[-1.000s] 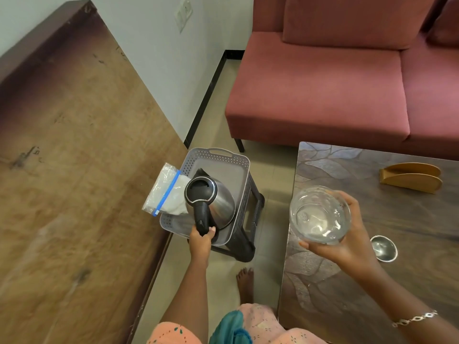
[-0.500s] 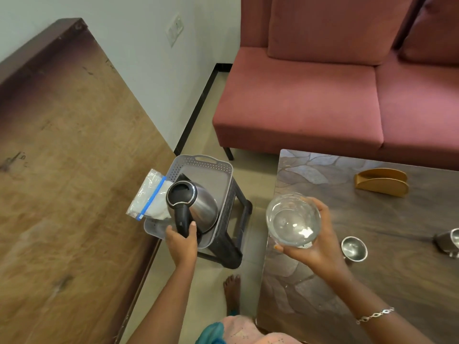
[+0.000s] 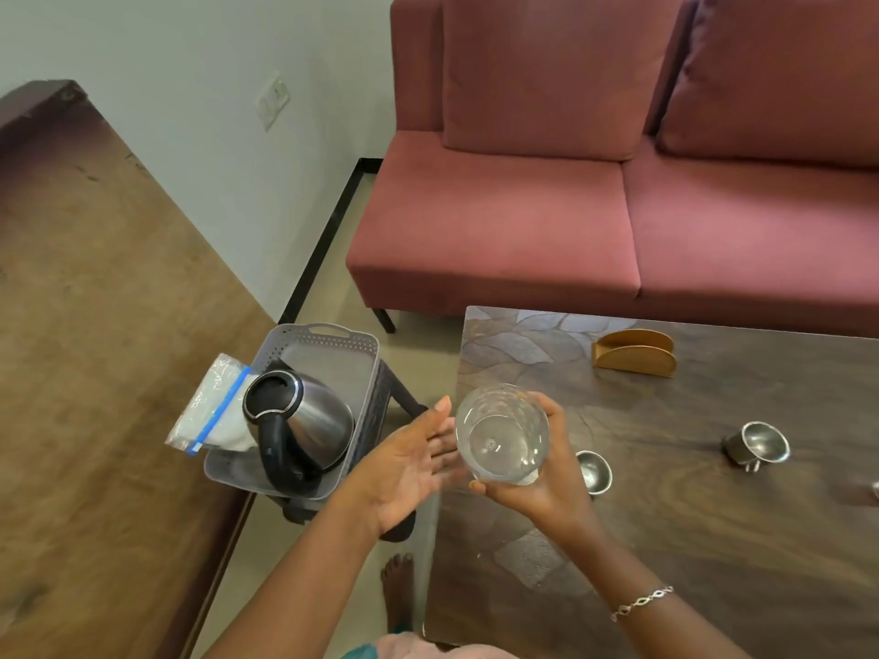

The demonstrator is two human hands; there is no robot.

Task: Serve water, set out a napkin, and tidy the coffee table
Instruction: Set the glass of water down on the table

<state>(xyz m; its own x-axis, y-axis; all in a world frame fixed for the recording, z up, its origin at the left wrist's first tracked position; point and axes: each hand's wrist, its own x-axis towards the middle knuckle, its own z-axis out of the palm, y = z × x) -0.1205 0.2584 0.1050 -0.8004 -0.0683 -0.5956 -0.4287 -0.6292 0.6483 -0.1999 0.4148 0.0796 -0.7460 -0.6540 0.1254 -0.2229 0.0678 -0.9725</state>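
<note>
The clear, round drinking glass [image 3: 502, 435] is seen from above, mouth up, its wall faintly ribbed, with a bright fleck at the bottom; whether it holds water cannot be told from here. It is held up over the near left part of the dark wood-grain coffee table [image 3: 689, 516]. The right hand [image 3: 542, 473] grips it from beneath and from the right: the fingers curl round the far right side, the thumb tip presses the lower left edge of the base, and a thin silver chain bracelet [image 3: 642, 602] sits on that wrist.

The left hand [image 3: 409, 463] is empty and spread flat, palm turned up and inward, its fingertips just beside the glass's left wall; contact cannot be made out.

To the left, the brushed steel electric kettle with a black lid and handle [image 3: 299, 423] stands in a grey perforated plastic basket [image 3: 333, 344] set on a dark stool, beside a clear zip bag with a blue stripe [image 3: 214, 411].

On the table lie a small steel bowl [image 3: 594, 472] just right of the gripping hand, a steel cup [image 3: 758, 444] farther right, and a tan wooden napkin holder [image 3: 635, 351] near the far edge.
</note>
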